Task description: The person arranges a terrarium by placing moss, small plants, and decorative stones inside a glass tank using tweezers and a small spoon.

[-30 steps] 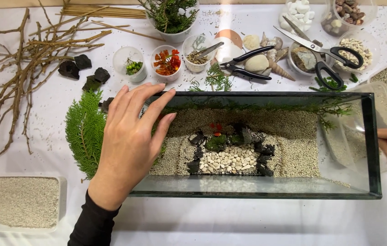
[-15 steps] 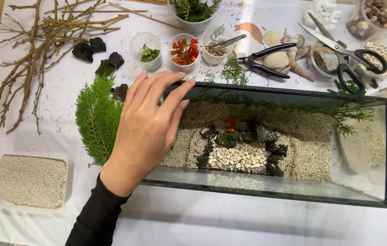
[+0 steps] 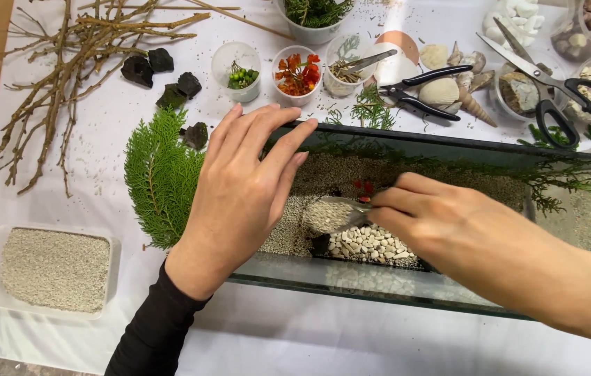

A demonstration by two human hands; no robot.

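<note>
Inside the glass tank [image 3: 448,292], the right hand [image 3: 441,223] grips a spoon [image 3: 333,212] of sand above white pebbles [image 3: 368,244]; the left hand [image 3: 239,195] rests open on the rim.

One view only: the head camera sits above the table [image 3: 407,341] and looks steeply down and forward, close over the glass tank [image 3: 448,292], which runs across the middle and off the right edge. The left hand [image 3: 239,198] and right hand [image 3: 441,223] reach in from the near, bottom side, with the arms cut by the frame. The far side of the table lies along the top, where twigs [image 3: 65,76], cups [image 3: 295,69] and scissors [image 3: 553,76] are partly cropped.
</note>
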